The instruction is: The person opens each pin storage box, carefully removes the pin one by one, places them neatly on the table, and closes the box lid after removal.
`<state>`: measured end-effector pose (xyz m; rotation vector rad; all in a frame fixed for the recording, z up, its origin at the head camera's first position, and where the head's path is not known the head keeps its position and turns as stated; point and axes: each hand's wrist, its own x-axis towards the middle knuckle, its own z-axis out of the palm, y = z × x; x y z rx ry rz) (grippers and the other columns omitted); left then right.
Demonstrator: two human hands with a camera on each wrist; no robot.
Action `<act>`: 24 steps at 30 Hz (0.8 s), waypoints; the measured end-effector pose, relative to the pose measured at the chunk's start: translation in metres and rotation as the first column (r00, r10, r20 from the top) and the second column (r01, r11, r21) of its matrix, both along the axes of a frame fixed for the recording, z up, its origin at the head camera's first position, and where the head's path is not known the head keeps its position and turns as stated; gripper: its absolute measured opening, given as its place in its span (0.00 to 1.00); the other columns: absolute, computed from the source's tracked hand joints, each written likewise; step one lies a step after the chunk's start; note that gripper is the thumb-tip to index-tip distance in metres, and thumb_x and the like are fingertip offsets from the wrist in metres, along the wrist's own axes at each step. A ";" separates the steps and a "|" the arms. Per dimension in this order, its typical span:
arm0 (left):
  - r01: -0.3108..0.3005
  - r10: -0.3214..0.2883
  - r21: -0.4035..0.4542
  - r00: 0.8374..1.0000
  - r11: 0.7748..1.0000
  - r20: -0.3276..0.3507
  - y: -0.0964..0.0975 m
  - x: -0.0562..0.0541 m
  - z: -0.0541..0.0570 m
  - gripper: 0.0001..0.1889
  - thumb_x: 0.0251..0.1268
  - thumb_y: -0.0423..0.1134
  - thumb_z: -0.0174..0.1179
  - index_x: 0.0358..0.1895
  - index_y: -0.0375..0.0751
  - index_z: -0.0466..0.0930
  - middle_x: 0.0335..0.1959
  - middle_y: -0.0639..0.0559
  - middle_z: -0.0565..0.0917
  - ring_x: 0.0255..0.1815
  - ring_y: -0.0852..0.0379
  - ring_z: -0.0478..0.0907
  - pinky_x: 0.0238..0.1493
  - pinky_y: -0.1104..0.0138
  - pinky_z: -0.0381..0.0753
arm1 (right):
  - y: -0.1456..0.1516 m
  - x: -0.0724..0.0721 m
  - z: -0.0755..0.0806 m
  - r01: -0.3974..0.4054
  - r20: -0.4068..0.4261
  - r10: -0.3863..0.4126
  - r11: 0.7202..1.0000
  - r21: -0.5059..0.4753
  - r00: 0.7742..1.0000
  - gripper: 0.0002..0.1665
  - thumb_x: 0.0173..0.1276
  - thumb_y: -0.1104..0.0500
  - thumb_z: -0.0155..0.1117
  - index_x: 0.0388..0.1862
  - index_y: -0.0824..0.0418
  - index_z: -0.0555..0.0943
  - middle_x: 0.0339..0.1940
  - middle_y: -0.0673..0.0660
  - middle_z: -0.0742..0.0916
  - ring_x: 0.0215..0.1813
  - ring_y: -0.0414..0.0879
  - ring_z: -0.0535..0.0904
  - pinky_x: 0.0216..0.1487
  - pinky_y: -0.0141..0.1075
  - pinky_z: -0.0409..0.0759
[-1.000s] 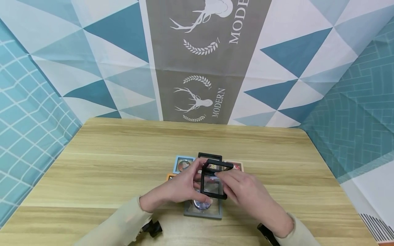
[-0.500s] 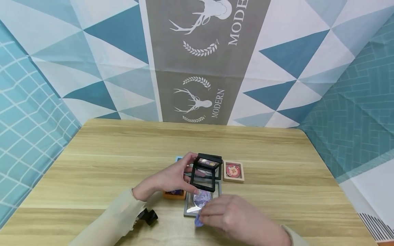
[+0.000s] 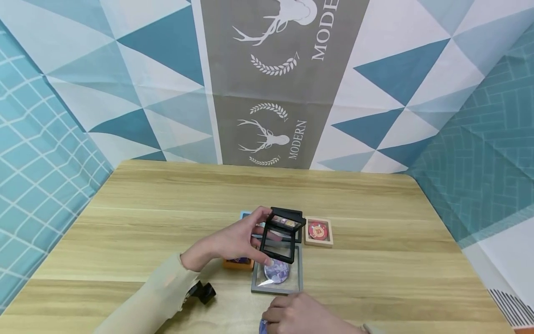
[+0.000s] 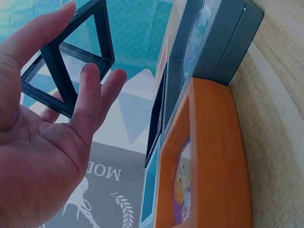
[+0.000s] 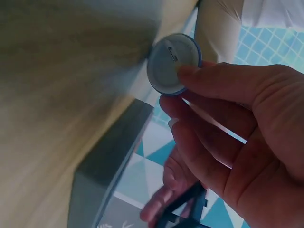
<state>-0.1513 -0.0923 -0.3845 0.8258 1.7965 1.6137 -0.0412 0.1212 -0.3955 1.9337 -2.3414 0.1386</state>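
My left hand (image 3: 235, 241) holds a small black hinged display frame (image 3: 277, 256), its two halves spread apart with clear film in each. In the left wrist view the thumb and fingers grip the black frame (image 4: 62, 76) by its edges, raised off the table. Near the table's front edge, my right hand (image 3: 304, 315) pinches a round pin-back badge (image 3: 263, 327). The right wrist view shows the badge (image 5: 166, 71) from behind, with its metal pin, between thumb and fingers. Below the black frame lies a grey display frame (image 3: 275, 291) containing a purple round badge (image 3: 278, 272).
Around the grey frame lie an orange frame (image 3: 238, 266), a light blue frame (image 3: 244, 214) partly behind my left hand, another black frame (image 3: 288, 211), and a beige frame (image 3: 306, 234) with a red round piece (image 3: 318, 230). All rest on the wooden table (image 3: 375, 260).
My right hand has left the black frame and drawn back toward the front edge with the badge. My left hand has shifted slightly left, still holding the spread frame.
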 end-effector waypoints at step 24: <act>-0.005 0.006 0.021 0.999 1.000 -0.036 -0.002 0.001 0.005 0.47 0.49 0.25 0.75 0.70 0.39 0.52 0.66 0.42 0.69 0.63 0.37 0.74 0.49 0.56 0.83 | 0.016 -0.015 0.016 0.244 0.044 -0.240 0.953 -0.182 0.970 0.09 0.60 0.56 0.74 0.40 0.52 0.87 0.37 0.43 0.86 0.41 0.35 0.81 0.44 0.29 0.81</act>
